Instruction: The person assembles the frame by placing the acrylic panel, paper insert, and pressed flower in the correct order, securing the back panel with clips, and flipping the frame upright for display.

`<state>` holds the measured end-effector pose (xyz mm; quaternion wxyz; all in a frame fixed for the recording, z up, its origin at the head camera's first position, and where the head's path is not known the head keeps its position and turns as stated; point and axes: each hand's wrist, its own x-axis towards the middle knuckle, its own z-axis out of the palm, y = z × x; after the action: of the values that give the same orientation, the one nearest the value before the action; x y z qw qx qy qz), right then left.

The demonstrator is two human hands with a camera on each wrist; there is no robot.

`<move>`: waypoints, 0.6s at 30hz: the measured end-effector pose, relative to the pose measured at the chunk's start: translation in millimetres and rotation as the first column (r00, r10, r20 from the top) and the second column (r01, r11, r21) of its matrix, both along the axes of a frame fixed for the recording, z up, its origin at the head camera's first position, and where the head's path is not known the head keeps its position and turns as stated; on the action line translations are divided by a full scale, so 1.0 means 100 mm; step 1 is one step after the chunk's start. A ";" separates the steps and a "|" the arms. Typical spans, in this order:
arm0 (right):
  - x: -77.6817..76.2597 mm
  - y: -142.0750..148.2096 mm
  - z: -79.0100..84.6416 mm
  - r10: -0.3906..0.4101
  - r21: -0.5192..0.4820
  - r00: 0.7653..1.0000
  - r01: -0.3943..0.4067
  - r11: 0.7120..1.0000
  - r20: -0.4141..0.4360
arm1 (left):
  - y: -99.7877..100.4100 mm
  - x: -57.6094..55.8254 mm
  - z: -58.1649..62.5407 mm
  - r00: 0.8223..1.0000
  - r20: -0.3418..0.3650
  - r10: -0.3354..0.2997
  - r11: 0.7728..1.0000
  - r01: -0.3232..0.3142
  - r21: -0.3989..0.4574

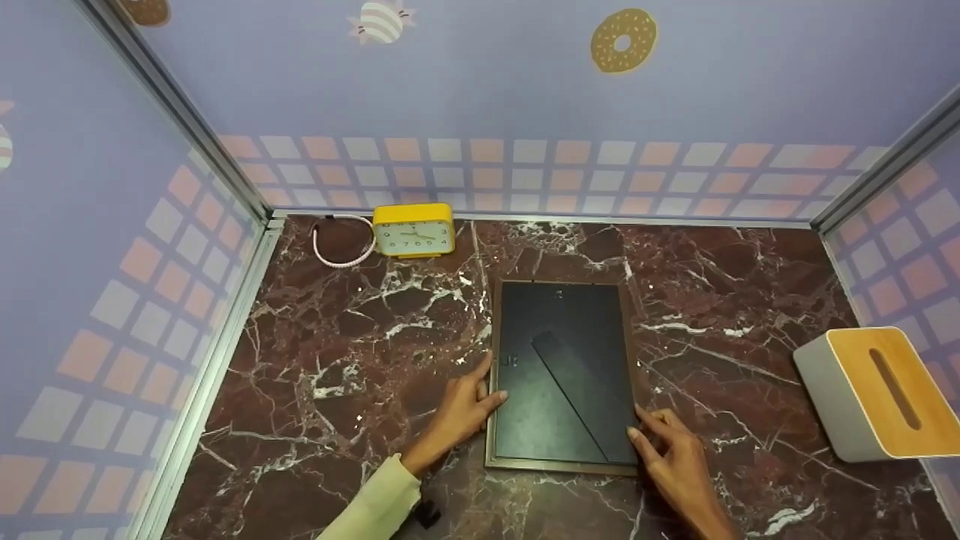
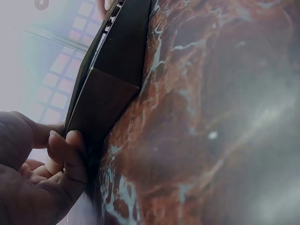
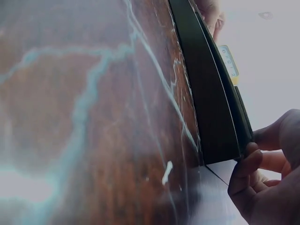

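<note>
A picture frame (image 1: 566, 375) lies with its black back upward on the marbled tabletop, its stand flap (image 1: 570, 394) flat against the backing. My left hand (image 1: 466, 401) pinches its left side near the lower half, thumb over the top edge. On the opposite side, close to the lower right corner, my right hand (image 1: 675, 454) grips the edge between thumb and fingers. The left wrist view shows curled fingertips against the dark side of the frame (image 2: 110, 86). From the right wrist, the frame's side (image 3: 206, 89) appears with thumb and fingers at its corner.
A yellow alarm clock (image 1: 414, 231) stands at the back wall, with a white looped cord (image 1: 341, 264) beside it. At the right is a grey tissue box (image 1: 847, 405) with a wooden lid. A small black object (image 1: 427, 514) lies near the left sleeve. Patterned walls enclose three sides.
</note>
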<state>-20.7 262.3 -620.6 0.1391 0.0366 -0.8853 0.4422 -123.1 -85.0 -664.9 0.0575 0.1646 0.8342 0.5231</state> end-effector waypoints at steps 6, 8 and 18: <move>0.00 0.02 0.02 -0.011 -0.064 0.993 0.018 0.998 0.115 | -0.06 0.04 0.21 0.990 0.098 -0.105 0.994 0.108 -0.017; 0.01 0.03 0.02 -0.023 -0.080 0.990 0.035 0.996 0.140 | -0.07 0.04 0.20 0.985 0.125 -0.122 0.992 0.126 -0.021; -0.01 -0.03 -0.05 -0.062 -0.188 0.989 0.087 0.978 0.137 | -0.07 0.06 0.14 0.995 0.043 -0.089 0.994 0.091 -0.059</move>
<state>-21.7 259.6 -626.0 0.1003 -0.0391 -0.8462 0.5219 -117.3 -92.2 -650.9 0.1030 0.1895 0.8402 0.4976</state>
